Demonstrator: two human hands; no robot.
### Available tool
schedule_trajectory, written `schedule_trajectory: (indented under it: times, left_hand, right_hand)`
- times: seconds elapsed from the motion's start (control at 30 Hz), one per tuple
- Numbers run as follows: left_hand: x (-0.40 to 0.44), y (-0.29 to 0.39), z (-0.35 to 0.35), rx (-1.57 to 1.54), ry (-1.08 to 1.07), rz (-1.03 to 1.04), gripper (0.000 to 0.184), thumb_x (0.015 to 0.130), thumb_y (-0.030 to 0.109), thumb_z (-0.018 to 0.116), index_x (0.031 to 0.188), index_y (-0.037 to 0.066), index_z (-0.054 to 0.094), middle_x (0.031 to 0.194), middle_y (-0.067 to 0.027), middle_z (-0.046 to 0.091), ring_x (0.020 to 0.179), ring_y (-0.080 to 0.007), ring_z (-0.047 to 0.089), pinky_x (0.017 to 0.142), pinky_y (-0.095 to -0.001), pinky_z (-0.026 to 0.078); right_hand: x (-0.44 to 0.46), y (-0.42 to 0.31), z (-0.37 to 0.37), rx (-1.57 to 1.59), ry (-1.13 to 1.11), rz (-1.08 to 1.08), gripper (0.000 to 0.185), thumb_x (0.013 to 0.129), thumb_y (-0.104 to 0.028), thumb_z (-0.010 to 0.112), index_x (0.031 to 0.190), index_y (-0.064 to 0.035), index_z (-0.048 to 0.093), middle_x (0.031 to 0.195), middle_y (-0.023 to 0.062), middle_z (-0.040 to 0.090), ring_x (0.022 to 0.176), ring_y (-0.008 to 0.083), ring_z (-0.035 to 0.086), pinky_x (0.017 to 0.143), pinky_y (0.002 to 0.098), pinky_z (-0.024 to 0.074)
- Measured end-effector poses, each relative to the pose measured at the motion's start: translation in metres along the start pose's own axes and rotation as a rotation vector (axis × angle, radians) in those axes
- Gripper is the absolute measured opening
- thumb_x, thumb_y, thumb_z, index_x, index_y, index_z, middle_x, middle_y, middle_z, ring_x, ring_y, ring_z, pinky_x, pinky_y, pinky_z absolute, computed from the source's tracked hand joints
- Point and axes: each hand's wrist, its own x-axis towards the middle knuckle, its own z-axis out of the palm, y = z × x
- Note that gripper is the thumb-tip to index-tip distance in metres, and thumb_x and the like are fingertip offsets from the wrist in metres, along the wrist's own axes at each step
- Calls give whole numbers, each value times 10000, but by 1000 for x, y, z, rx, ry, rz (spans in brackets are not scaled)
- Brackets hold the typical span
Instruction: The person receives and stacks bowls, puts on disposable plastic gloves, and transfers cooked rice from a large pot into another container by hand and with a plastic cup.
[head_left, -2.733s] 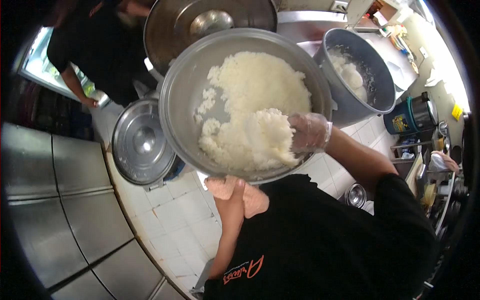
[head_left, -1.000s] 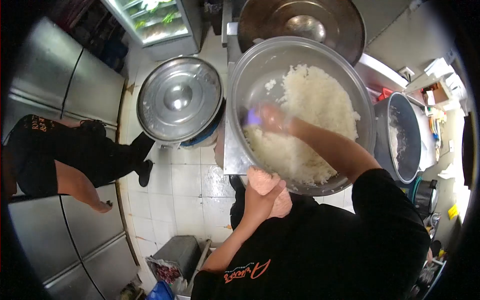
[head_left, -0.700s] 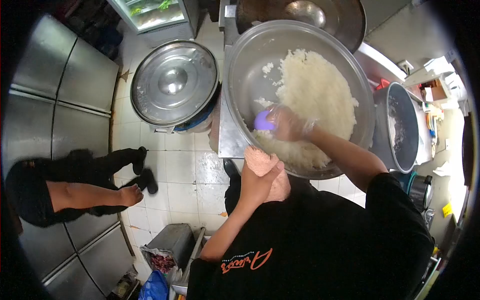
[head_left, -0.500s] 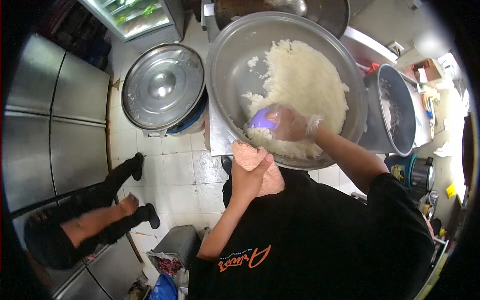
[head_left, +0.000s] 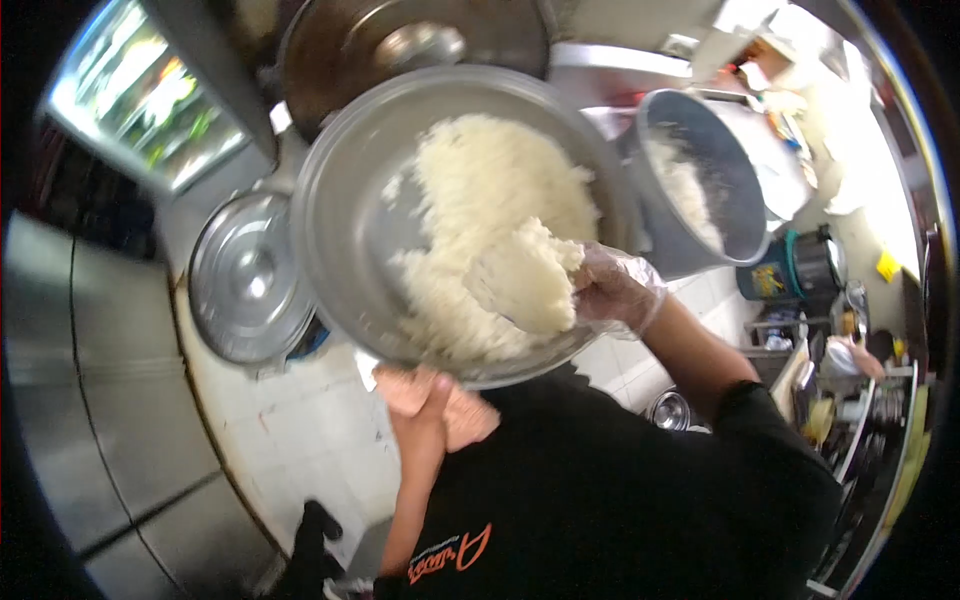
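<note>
A wide metal basin (head_left: 362, 215) holds a broad mound of cooked white rice (head_left: 505, 165). Above the basin's right side, my right hand (head_left: 612, 288), in a clear plastic glove, grips a purple scoop. A heaped load of rice (head_left: 530, 275) covers the scoop almost entirely. At the basin's near left rim, my left hand (head_left: 420, 432) is closed around a folded peach-coloured cloth (head_left: 470, 420), which rests against the rim.
Right of the basin stands a grey tub (head_left: 660, 240) with white residue inside. To the left is a lidded metal pot (head_left: 235, 290). A large dark pan (head_left: 330, 50) lies beyond the basin. A glass-fronted fridge (head_left: 150, 100) is at upper left. Another person's dark-clothed leg (head_left: 312, 540) shows below.
My right hand has lifted the purple scoop out of the mound, now loaded with rice, and moved right. My left hand still holds the cloth at the rim. The view has turned right.
</note>
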Motion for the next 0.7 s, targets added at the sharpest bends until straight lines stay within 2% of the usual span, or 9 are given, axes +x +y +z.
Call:
schedule_trajectory:
  times: [0.1,0.13,0.23,0.3,0.4,0.47,0.53,0.63,0.7]
  left_hand:
    - [2,1,0,-26,-49,75,522,810,129,686,1219,-89,444,1114,-145,552,987,-213,546,887,-323,439]
    - [1,5,3,-24,-47,63,540,815,120,681,1240,-87,419,1137,-149,539,1000,-219,540,893,-327,437]
    - [-4,18,9,-9,-22,41,581,831,90,663,1294,-77,353,1196,-161,503,1034,-235,527,908,-339,432]
    - [-9,26,12,17,-26,64,590,843,68,648,1317,-66,323,1224,-170,485,1051,-243,522,917,-346,430]
    - [-17,40,15,-44,-92,23,562,862,43,617,1331,-46,318,1236,-178,484,1063,-256,523,926,-355,432]
    - [-14,41,15,-74,-123,18,561,864,42,613,1333,-42,317,1239,-175,482,1070,-256,520,930,-359,431]
    - [-4,12,8,-260,-133,39,565,865,45,613,1337,-41,313,1242,-173,479,1077,-253,517,936,-360,427]
    - [-11,22,4,61,-70,83,575,864,47,609,1345,-37,305,1246,-159,478,1091,-246,510,952,-361,416]
    - [-5,7,8,-124,-50,64,595,857,54,616,1353,-34,298,1256,-151,474,1103,-245,504,968,-358,401]
  right_hand:
    - [-45,-62,43,71,98,-357,238,831,-43,542,1064,6,551,966,92,613,846,198,629,732,306,542]
    - [-55,-80,51,278,215,-565,398,799,-72,549,1173,50,493,1113,164,585,960,258,609,867,369,505]
    - [-103,-135,18,-694,513,-841,286,859,-149,549,1082,29,532,1082,153,593,929,236,605,847,352,501]
    - [-121,-156,12,-1231,1001,-616,188,860,-165,558,921,8,594,1092,174,588,922,257,606,817,365,494]
    - [-111,-165,-92,-2315,1045,-538,135,824,-145,591,830,-10,607,1097,217,567,996,323,558,884,368,452]
    - [-114,-173,-141,-2388,1130,-640,99,790,-121,622,790,-22,621,1154,249,535,1065,360,518,950,371,418]
    - [-121,-180,-88,-2045,1308,-841,142,811,-140,602,821,-20,677,1225,238,529,1085,351,545,992,364,415]
    - [-138,-190,-79,-2282,1146,-550,157,833,-157,590,787,-26,663,1138,166,599,1010,309,595,963,354,444]
    - [-138,-183,-88,-2344,960,-239,209,869,-223,551,882,-41,653,1120,134,611,1013,264,596,964,341,449]
